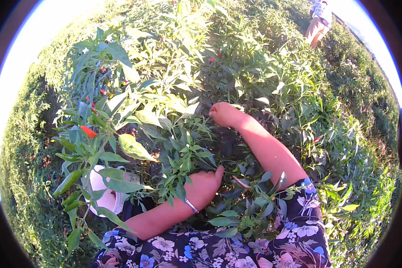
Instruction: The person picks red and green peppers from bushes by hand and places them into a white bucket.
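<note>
Chili pepper plants surround both my hands. My right hand (223, 114) is curled among the leaves at the centre, with a bit of red, seemingly a chili, showing at its fingers. Nearer my body, my left hand (204, 184) lies behind a leafy stem; a bracelet (191, 205) is on its wrist, and its fingertips are partly hidden. A reddish-brown chili (242, 182) lies just right of it. At the left, a red chili (88, 132) and several green chilies (67, 182) hang on a tall branch. Behind that branch is a white plastic bucket (104, 197) with some red inside.
Dense pepper foliage (274, 70) fills the field ahead and to both sides. A person (318, 23) stands among the rows at the upper right. Leafy stems (254, 204) cross in front of my floral-print clothing (194, 251).
</note>
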Demonstrator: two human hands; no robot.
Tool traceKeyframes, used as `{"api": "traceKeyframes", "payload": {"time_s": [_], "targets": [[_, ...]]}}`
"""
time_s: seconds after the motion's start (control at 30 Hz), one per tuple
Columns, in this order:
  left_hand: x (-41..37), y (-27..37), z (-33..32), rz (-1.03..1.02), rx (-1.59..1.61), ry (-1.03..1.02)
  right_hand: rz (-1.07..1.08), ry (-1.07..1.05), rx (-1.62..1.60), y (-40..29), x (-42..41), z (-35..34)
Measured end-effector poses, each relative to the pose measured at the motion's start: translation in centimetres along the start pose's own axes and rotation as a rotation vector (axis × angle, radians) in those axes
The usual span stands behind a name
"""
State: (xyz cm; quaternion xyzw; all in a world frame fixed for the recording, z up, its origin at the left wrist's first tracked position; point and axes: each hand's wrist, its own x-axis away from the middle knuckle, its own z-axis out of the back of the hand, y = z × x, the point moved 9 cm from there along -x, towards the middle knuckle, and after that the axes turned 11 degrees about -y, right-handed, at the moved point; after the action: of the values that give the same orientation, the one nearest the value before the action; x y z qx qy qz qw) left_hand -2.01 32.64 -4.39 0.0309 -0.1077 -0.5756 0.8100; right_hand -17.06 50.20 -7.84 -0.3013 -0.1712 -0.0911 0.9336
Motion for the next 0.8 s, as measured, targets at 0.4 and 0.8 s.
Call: {"api": "traceKeyframes", "payload": {"time_s": [0.4, 0.8], "targets": [[0.4, -0.7, -1.8, -0.033, 0.286, 0.042, -0.169, 0.221, -0.227, 11.8, -8.6, -6.0], [0.2, -0.3, -0.4, -0.052, 0.257, -0.061, -0.388, 0.077, 0.319, 24.1, -14.2, -8.2]]}}
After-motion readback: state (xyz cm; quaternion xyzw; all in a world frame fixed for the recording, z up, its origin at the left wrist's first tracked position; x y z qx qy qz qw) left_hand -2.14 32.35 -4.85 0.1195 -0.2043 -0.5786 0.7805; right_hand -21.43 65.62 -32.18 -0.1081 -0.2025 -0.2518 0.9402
